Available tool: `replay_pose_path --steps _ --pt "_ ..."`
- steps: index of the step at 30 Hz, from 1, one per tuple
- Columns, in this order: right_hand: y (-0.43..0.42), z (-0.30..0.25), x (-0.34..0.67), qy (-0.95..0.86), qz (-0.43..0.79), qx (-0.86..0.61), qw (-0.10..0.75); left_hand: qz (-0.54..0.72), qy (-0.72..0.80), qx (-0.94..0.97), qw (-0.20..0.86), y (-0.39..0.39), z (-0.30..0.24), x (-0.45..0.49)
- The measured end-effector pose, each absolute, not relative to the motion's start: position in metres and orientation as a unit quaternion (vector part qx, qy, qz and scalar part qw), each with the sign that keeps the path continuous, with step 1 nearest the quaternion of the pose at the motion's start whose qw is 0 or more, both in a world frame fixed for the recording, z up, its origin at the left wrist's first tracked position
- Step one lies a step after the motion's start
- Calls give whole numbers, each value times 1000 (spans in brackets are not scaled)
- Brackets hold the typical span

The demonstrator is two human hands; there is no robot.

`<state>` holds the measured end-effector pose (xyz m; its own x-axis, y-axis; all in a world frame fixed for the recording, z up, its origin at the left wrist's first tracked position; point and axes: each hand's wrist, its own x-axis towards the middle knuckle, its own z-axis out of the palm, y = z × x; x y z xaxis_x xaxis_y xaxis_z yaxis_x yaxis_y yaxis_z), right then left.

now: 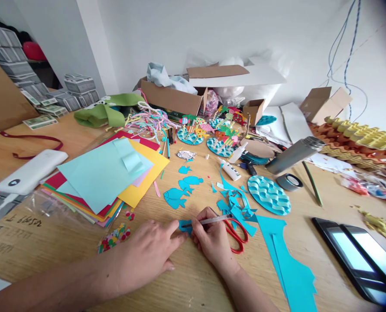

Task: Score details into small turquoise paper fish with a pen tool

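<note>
The small bright-blue paper piece point(185, 223) lies on the table between both hands, its full outline and long axis hidden by fingers. At its 8 o'clock, the left hand point(154, 242), thumb spread apart, rests fingertips against it; at 4 o'clock, the right hand point(209, 237) is clamped on a slim clear-barrelled pen point(217, 219), its tip over the paper and its tail toward 3 o'clock.

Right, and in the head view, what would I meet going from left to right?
White cabled device, light blue sheet, left hand, right hand holding a pen, wavy blue oval, black-framed screens.
</note>
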<state>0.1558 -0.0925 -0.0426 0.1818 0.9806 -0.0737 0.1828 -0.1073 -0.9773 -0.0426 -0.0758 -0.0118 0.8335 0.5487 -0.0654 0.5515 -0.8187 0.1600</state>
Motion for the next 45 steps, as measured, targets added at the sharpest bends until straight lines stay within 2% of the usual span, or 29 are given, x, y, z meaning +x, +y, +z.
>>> replay_pose_path --steps 39,45 --pt "-92 -41 154 -483 436 -605 460 3 286 955 78 -78 -18 -46" --pt "-94 -43 155 -463 444 -584 497 -13 288 954 82 -77 -16 -45"
